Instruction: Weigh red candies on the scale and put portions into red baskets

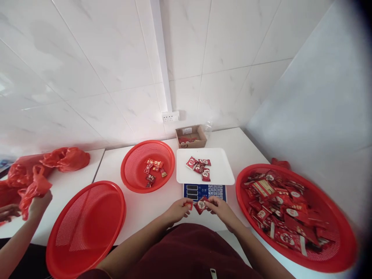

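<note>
In front of my body, my left hand (178, 211) pinches a small red and orange packet (190, 205). Close beside it, my right hand (219, 210) grips a dark red packet (200, 205) with a white round print by its edge. Both hands are just over the near edge of a digital scale (190, 197) with a blue keypad. On the scale lies a white tray (186, 176), and several similar red packets (206, 174) rest in its middle.
Right stands a large red basket (345, 252) heaped with packets. Left are a red basket (130, 155) with several packets and another red basket (87, 217). Behind sits a cardboard box (192, 145). At far left, another person's hands (40, 203) handle a red plastic bag (36, 186).
</note>
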